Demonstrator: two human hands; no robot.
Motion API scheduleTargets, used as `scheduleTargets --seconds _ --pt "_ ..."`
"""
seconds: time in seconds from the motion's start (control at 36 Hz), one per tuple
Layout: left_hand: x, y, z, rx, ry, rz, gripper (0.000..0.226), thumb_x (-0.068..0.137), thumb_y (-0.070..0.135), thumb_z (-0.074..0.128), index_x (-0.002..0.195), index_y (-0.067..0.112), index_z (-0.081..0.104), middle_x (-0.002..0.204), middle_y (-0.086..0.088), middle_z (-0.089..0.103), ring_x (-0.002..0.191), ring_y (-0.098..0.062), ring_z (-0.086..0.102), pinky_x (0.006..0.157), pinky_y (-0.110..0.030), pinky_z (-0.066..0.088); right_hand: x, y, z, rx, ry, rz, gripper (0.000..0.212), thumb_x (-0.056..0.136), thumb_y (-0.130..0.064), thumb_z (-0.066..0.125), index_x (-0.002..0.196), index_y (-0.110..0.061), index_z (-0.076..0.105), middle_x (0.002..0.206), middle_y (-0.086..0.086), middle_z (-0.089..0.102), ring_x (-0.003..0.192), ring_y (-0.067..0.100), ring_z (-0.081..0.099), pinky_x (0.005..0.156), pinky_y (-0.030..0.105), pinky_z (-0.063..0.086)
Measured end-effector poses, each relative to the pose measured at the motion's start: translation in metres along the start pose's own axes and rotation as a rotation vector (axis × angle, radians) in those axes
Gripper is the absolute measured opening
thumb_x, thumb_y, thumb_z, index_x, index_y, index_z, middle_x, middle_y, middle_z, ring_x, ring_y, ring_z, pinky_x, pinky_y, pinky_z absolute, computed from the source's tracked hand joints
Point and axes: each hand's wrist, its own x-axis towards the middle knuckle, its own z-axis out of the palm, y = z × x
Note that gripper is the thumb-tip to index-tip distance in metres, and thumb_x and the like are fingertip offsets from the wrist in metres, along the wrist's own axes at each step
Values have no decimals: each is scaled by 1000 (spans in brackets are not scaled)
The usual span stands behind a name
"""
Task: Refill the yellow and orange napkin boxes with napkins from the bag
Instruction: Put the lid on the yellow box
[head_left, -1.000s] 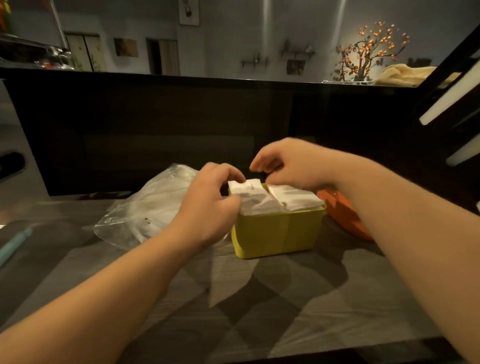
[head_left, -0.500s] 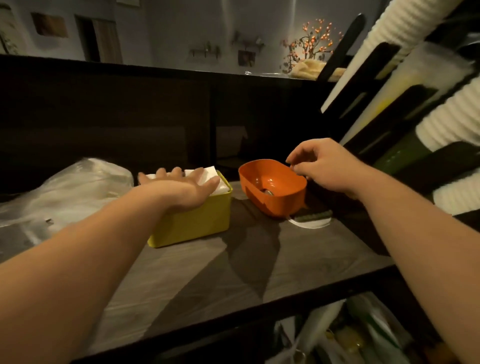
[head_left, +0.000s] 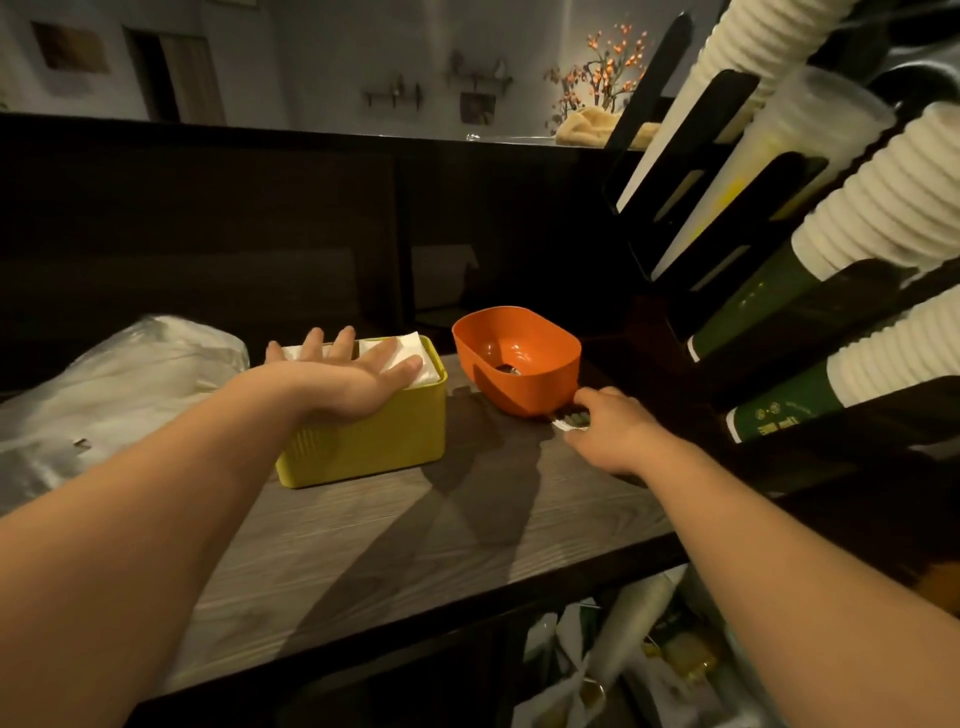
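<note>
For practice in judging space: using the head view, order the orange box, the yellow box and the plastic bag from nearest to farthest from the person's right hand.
1. The orange box, just beyond the right hand, to its left.
2. The yellow box, centre, under the left hand.
3. The plastic bag, far left.

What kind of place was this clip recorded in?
Probably a café or drinks-bar service counter: long stacks of paper cups slotted in a black rack, and a yellow napkin box beside an orange box on the wooden counter.
</note>
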Motion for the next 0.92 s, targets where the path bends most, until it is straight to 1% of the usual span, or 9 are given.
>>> scheduleTargets --seconds 0.08,0.22,0.36,0.47,0.53,0.58,0.69,0.81,0.92 --pt "-2 0 0 -2 1 3 80 85 86 4 157 51 -6 170 4 -11 155 -30 -17 119 -64 -14 0 -3 4 2 42 -37 60 97 -36 59 152 -25 36 148 4 41 138 31 35 112 46 38" --pt "-9 -2 -1 -5 -19 0 79 88 84 6 157 49 -6 170 4 -11 155 -29 -18 119 -63 -16 -6 -18 2 -98 61 -15 64 93 -52 61 148 -26 43 148 2 40 140 31 29 115 51 31" --pt "-14 -8 -2 -20 -43 3 80 88 84 9 158 47 -7 170 5 -13 154 -29 -19 119 -62 -17 -20 -26 -2 1 34 41 79 80 -66 70 143 -24 46 143 5 44 138 29 32 109 48 41" --pt "-24 -8 -3 -36 -51 -2 79 89 83 9 158 47 -7 170 5 -14 154 -28 -20 119 -62 -17 -27 -31 -2 66 42 97 80 78 -60 76 142 -24 45 142 7 43 137 30 36 109 47 42" --pt "-29 -7 -2 -37 -53 -1 78 90 83 9 158 47 -7 170 4 -14 154 -28 -19 120 -62 -16 -27 -29 -4 74 56 112 77 77 -61 76 140 -26 48 139 6 47 135 28 38 106 47 45" --pt "-35 -9 -2 -30 -47 -6 78 90 83 8 158 47 -6 170 4 -13 155 -29 -19 120 -62 -14 -27 -28 -6 77 147 81 67 79 -59 72 135 -26 55 133 4 54 131 27 40 100 47 49" --pt "-48 -15 -1 -20 -35 -20 79 89 83 6 158 47 -6 170 3 -12 155 -30 -18 119 -62 -15 -33 -27 -12 98 371 94 45 87 -44 65 124 -18 64 121 7 60 115 30 53 90 44 53" --pt "-60 -18 1 -12 -34 -15 79 89 84 7 158 48 -5 171 1 -9 155 -32 -16 119 -64 -14 -39 -22 -15 47 444 134 37 92 -30 62 126 -14 64 122 11 58 109 34 57 84 41 52" --pt "-64 -16 0 -30 59 -5 79 90 84 13 159 46 2 171 -2 3 156 -35 -8 119 -67 -8 -39 -14 -26 62 635 168 29 95 -15 59 121 -6 65 116 17 59 102 39 59 77 44 53"
